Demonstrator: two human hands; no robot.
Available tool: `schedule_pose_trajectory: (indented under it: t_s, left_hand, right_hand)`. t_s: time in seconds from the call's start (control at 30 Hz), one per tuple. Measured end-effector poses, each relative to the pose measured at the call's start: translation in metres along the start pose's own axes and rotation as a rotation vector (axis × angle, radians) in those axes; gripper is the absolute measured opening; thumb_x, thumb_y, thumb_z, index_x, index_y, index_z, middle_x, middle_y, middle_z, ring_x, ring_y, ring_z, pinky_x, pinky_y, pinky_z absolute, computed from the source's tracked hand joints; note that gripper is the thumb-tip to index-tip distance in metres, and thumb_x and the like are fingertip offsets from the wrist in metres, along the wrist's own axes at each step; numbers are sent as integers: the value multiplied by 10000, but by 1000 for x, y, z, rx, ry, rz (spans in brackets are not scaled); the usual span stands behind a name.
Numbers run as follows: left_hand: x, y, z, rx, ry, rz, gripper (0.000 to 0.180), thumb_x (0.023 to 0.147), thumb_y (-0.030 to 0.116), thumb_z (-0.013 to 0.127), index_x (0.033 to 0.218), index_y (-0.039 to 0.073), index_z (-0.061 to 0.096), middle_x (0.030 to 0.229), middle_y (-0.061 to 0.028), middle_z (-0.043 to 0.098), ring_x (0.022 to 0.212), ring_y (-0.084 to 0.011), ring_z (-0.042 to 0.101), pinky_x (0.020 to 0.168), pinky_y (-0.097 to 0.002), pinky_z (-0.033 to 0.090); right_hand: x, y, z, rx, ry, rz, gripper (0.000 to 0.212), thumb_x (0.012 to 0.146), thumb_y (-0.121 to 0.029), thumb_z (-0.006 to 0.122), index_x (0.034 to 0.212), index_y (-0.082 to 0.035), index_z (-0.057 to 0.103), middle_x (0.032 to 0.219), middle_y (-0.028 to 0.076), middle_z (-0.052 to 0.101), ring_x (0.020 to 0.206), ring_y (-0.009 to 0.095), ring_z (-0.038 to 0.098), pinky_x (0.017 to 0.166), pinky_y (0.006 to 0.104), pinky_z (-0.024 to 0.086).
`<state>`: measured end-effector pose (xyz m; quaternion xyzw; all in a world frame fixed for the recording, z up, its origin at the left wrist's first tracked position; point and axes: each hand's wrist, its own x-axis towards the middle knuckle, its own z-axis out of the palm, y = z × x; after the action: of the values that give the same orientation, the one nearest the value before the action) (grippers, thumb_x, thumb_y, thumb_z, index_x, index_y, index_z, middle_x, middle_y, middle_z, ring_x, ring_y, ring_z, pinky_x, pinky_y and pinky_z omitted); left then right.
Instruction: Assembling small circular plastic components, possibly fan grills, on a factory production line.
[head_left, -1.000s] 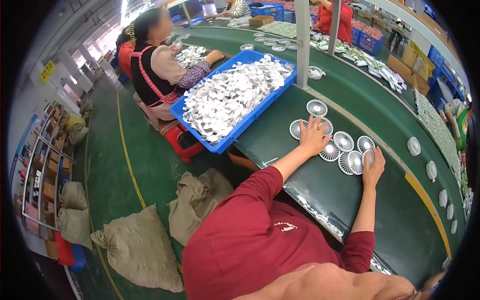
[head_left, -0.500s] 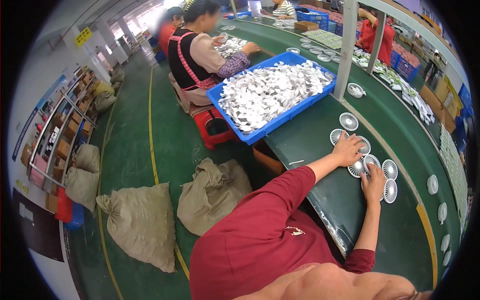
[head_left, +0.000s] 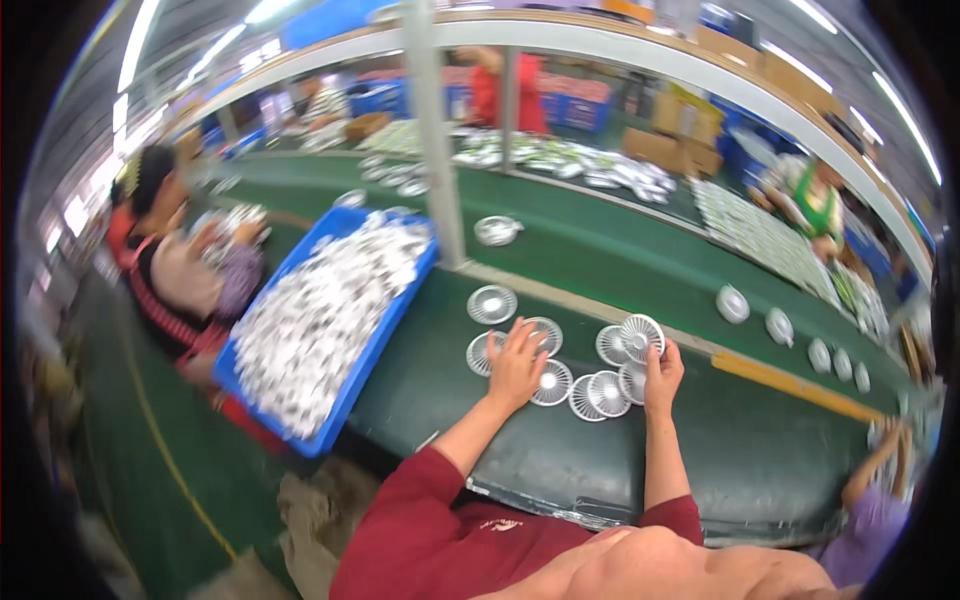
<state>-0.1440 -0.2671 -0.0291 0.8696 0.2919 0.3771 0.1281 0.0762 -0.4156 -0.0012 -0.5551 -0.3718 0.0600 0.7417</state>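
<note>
Several white round fan grilles with radial slots lie on the dark green work table (head_left: 740, 450). My right hand (head_left: 664, 375) pinches one fan grille (head_left: 641, 337) by its edge, tilted above other grilles. Just left of my right hand, a small cluster of grilles (head_left: 606, 394) overlaps on the table. My left hand (head_left: 516, 365) has its fingers spread and rests over a grille (head_left: 543, 336). Another grille (head_left: 484, 354) sits to the left of that hand, and a separate one (head_left: 492, 304) lies farther back.
A blue tray (head_left: 334, 431) full of small white parts stands at left, with a co-worker (head_left: 180, 270) beyond it. Past the table runs a green conveyor belt (head_left: 610, 270) carrying white round units (head_left: 733, 304). A metal post (head_left: 436, 150) rises behind the table. At right, another person's arms (head_left: 880, 470) reach in.
My view has swung to the right. My right hand has moved away from my left and lifted a fan grille off the table. My left hand stays among the grilles.
</note>
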Motion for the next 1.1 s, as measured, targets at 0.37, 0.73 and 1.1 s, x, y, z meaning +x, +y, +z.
schedule_pose_trajectory:
  t_s: [0.37,0.73,1.1]
  left_hand:
    - [-44,123,1,-741,-543,672,375,847,136,654,1218,135,603,1422,-113,464,1393,-357,344,1121,-567,232]
    - [-45,104,16,-1108,-872,228,281,883,36,591,1163,42,614,1334,-145,544,1215,-337,543,990,-403,455]
    - [-52,100,26,-1256,-912,149,265,929,49,551,1192,23,573,1194,-124,597,1051,-281,610,891,-349,495]
  right_hand:
    - [19,63,-17,-172,157,145,171,935,-44,576,1092,21,598,961,35,655,863,82,601,774,242,490]
    - [69,54,17,-265,70,226,313,856,-41,656,1159,-19,581,1043,51,641,972,132,598,855,287,487]
    - [91,69,0,-882,48,-181,457,862,-28,593,1314,-66,534,1281,177,550,1164,354,541,1014,400,414]
